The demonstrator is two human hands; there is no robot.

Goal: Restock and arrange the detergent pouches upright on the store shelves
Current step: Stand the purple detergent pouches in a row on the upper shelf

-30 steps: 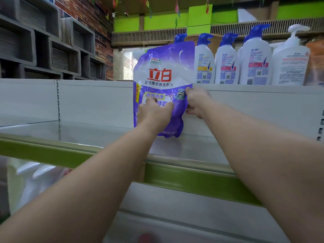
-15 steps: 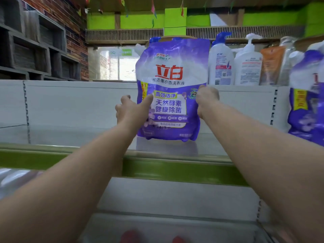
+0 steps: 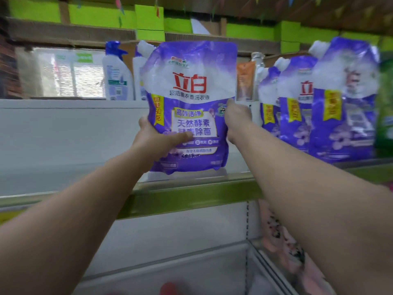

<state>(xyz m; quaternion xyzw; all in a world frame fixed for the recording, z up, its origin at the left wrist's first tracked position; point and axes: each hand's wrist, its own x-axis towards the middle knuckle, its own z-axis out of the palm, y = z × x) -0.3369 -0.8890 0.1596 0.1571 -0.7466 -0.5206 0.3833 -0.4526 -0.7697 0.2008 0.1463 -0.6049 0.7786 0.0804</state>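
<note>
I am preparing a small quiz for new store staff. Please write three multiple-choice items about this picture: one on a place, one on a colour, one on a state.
1. Where do the other purple pouches stand?
A. to the right of the held pouch
B. to its left
C. on the floor

2. Which colour has the front edge of the shelf?
A. red
B. green
C. black

3. How is the pouch in the middle held?
A. by one hand
B. by no hand
C. by both hands, upright

Key: 1 A, the other purple pouches stand right of the held pouch. 2 B, the shelf edge is green. 3 C, the left hand has its grip on the left side, the right hand on the right side.
</note>
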